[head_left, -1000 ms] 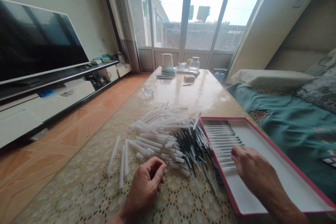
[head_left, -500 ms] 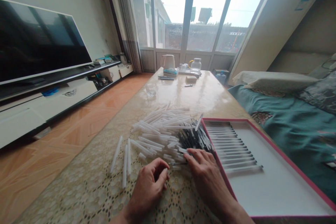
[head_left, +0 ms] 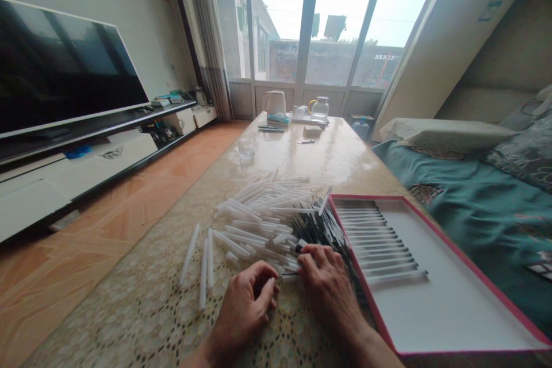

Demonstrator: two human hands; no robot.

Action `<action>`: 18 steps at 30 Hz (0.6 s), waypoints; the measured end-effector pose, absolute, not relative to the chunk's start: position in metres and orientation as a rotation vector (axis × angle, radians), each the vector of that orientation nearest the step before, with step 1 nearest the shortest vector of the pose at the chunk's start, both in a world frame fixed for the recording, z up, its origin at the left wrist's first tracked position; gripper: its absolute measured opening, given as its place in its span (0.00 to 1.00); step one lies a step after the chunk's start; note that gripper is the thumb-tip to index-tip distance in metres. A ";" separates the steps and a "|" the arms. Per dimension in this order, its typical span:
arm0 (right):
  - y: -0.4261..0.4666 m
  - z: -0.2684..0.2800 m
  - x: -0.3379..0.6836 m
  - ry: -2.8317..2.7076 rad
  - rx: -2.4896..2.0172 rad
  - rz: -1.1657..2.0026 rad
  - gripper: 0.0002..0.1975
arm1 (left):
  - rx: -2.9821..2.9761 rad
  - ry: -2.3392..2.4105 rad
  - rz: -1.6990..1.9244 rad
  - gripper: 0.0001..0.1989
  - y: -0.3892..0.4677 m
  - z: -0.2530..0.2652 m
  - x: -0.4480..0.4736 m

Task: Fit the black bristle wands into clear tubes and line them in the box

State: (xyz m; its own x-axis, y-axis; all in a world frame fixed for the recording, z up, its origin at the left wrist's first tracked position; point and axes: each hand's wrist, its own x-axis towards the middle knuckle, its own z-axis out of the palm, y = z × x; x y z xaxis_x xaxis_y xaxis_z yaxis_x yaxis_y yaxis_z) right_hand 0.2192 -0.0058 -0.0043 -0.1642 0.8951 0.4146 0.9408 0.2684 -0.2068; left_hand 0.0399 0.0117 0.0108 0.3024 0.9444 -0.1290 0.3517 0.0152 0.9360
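My left hand [head_left: 250,302] is closed in a pinch at the near side of the table, gripping one end of a thin dark rod [head_left: 288,273]. The rod runs level across to my right hand [head_left: 328,282], whose curled fingers cover its other end. Beside my right fingertips is a short white piece with a black end [head_left: 301,245]; I cannot tell whether they touch it. Beyond my hands lies a heap of translucent white tubes [head_left: 267,201]. A bundle of thin black rods [head_left: 314,224] adjoins the heap on its right.
A pink-rimmed white tray [head_left: 448,299] on the right holds a row of tubes with dark ends [head_left: 379,241]. Several loose white tubes [head_left: 202,273] lie at left. Farther back are a drinking glass [head_left: 246,149], a small box [head_left: 312,131] and a glass pitcher [head_left: 319,108].
My right hand has shifted slightly left, nearer my left hand, so less of the rod shows between them. A black end now shows by the right fingertips. My left hand has barely moved.
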 end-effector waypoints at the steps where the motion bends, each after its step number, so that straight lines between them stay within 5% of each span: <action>1: -0.006 -0.004 0.219 -2.078 -1.640 -0.099 0.08 | 1.534 1.234 0.717 0.10 0.012 0.011 0.040; 18: -0.012 0.004 0.219 -2.101 -1.785 0.014 0.02 | 1.487 1.223 0.756 0.12 0.013 0.004 0.040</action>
State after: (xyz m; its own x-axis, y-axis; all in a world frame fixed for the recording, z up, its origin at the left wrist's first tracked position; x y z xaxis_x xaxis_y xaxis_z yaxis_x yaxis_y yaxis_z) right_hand 0.2190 -0.0121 0.0037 -0.1188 0.9527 0.2799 0.9490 0.1919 -0.2503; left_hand 0.0398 0.0131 0.0042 0.2859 0.9492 -0.1317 0.3071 0.0395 0.9509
